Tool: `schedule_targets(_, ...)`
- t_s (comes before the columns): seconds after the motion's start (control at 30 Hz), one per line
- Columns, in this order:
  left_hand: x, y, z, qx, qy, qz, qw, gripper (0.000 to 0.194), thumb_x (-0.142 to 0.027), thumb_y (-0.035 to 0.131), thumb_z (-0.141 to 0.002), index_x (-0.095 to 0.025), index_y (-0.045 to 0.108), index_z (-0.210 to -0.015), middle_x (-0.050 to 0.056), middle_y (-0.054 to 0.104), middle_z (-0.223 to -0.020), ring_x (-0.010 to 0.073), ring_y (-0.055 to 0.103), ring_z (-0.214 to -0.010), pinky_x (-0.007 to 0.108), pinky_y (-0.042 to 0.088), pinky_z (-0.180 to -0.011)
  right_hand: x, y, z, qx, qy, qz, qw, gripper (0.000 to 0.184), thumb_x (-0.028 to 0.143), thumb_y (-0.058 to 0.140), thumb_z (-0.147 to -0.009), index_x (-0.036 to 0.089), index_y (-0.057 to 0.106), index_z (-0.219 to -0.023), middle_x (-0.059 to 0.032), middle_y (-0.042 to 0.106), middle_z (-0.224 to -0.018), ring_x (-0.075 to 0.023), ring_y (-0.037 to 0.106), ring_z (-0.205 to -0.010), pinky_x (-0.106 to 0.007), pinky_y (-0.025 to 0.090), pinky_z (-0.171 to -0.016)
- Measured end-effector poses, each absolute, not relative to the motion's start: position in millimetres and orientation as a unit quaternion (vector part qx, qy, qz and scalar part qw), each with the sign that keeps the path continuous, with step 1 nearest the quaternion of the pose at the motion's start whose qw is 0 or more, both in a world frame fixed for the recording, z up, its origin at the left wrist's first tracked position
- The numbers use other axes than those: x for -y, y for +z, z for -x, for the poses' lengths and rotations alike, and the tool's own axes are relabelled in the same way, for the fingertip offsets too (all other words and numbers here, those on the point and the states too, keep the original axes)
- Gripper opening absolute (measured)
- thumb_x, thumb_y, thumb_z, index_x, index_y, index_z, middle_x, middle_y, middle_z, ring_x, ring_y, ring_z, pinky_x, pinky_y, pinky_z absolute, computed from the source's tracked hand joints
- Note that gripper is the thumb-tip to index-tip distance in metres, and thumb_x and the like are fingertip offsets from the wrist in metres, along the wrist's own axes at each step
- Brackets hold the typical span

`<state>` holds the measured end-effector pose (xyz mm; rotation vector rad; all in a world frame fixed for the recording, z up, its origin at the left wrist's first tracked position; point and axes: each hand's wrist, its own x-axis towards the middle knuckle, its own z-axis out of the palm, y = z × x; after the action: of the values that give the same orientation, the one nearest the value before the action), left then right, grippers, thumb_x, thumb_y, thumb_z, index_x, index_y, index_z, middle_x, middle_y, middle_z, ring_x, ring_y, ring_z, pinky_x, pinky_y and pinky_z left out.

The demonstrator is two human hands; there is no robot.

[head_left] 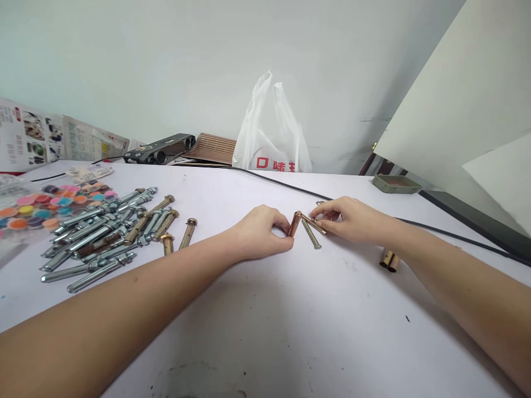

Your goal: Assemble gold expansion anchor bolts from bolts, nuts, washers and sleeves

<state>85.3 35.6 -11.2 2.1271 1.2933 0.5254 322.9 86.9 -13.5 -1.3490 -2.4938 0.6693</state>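
My left hand (262,229) rests on the white table (265,320) with fingertips pinched round a short brass-coloured sleeve (295,223) held upright. My right hand (350,218) pinches a brass-coloured bolt (314,223) that slants toward the sleeve's top. A silver bolt (311,234) lies on the table just below the two hands. Another brass sleeve (389,260) lies beside my right forearm.
A pile of several silver and brass anchor bolts (103,235) lies at the left, with a bag of coloured discs (37,207) beyond it. A white plastic bag (271,138), a black device (161,148), a black cable (435,229) and a green tray (396,183) sit at the back.
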Motion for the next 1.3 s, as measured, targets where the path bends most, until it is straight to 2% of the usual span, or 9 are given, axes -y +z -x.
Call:
schedule_targets(0.1,-35,-11,-85,-0.483,0.198,-0.800,0.295,0.017,-0.028,0.058,-0.070,-0.021,0.073,-0.074,0.000,0.070,-0.080,0.0172,0.063,-0.077,0.027,0.048,-0.074,-86,-9,-322,0.846,0.219,0.471,0.117,0.018,0.032,0.057,-0.083,0.030,0.074,-0.084,0.0023,0.072,-0.074,-0.0184,0.065,-0.068,-0.032,0.049,-0.059)
schedule_targets(0.23,-35,-11,-85,-0.478,0.208,-0.796,0.309,0.018,-0.030,0.060,-0.071,-0.023,0.073,-0.080,-0.001,0.071,-0.085,0.0175,0.063,-0.082,0.027,0.048,-0.077,-78,5,-315,0.833,0.179,0.472,0.226,0.013,0.033,0.062,-0.081,0.028,0.074,-0.081,0.0009,0.074,-0.087,-0.0197,0.067,-0.078,-0.032,0.052,-0.062)
schedule_targets(0.4,-36,-12,-85,-0.470,0.219,-0.783,0.343,0.020,-0.033,0.058,-0.075,-0.021,0.072,-0.083,-0.002,0.071,-0.084,0.0162,0.063,-0.081,0.026,0.048,-0.079,-75,18,-315,0.818,0.140,0.458,0.318,0.013,0.034,0.065,-0.081,0.026,0.075,-0.083,-0.0015,0.073,-0.084,-0.0191,0.067,-0.073,-0.032,0.055,-0.061)
schedule_targets(0.57,-37,-11,-84,-0.478,0.207,-0.784,0.337,0.022,-0.034,0.058,-0.075,-0.019,0.073,-0.078,-0.001,0.069,-0.078,0.0159,0.062,-0.077,0.026,0.048,-0.075,-70,24,-316,0.806,0.162,0.471,0.320,0.011,0.033,0.066,-0.081,0.027,0.075,-0.084,-0.0002,0.074,-0.083,-0.0195,0.069,-0.073,-0.033,0.055,-0.061)
schedule_targets(0.7,-37,-11,-83,-0.466,0.201,-0.787,0.351,0.022,-0.034,0.057,-0.076,-0.018,0.073,-0.077,-0.001,0.067,-0.075,0.0155,0.061,-0.075,0.025,0.048,-0.073,-53,28,-298,0.831,0.212,0.398,0.325,0.015,0.033,0.062,-0.085,0.027,0.075,-0.091,0.0007,0.074,-0.085,-0.0177,0.068,-0.075,-0.032,0.055,-0.065)
schedule_targets(0.87,-37,-10,-82,-0.469,0.196,-0.783,0.359,0.021,-0.034,0.058,-0.074,-0.017,0.072,-0.075,-0.001,0.067,-0.073,0.0161,0.061,-0.073,0.026,0.048,-0.073,-45,25,-286,0.860,0.237,0.341,0.297,0.018,0.028,0.058,-0.089,0.033,0.075,-0.087,0.0068,0.074,-0.085,-0.0151,0.066,-0.076,-0.030,0.054,-0.065)
schedule_targets(0.97,-38,-10,-82,-0.468,0.197,-0.783,0.359,0.022,-0.033,0.059,-0.074,-0.018,0.073,-0.077,0.000,0.069,-0.076,0.0165,0.061,-0.074,0.027,0.049,-0.075,-46,25,-287,0.855,0.247,0.341,0.303,0.017,0.032,0.059,-0.089,0.034,0.075,-0.093,0.0055,0.075,-0.089,-0.0170,0.066,-0.079,-0.031,0.055,-0.067)
schedule_targets(1.17,-39,-10,-82,-0.466,0.193,-0.793,0.342,0.022,-0.035,0.060,-0.075,-0.019,0.074,-0.081,0.001,0.071,-0.081,0.0174,0.063,-0.078,0.028,0.050,-0.078,-65,24,-307,0.839,0.178,0.408,0.314,0.015,0.035,0.062,-0.084,0.030,0.075,-0.092,0.0022,0.075,-0.090,-0.0193,0.067,-0.080,-0.033,0.054,-0.067)
schedule_targets(1.3,-39,-11,-82,-0.466,0.191,-0.802,0.322,0.021,-0.035,0.061,-0.076,-0.020,0.074,-0.081,0.001,0.072,-0.085,0.0179,0.064,-0.084,0.029,0.049,-0.082,-88,7,-330,0.818,0.137,0.508,0.230,0.010,0.032,0.066,-0.077,0.026,0.073,-0.073,-0.0012,0.074,-0.079,-0.0218,0.067,-0.072,-0.034,0.051,-0.059)
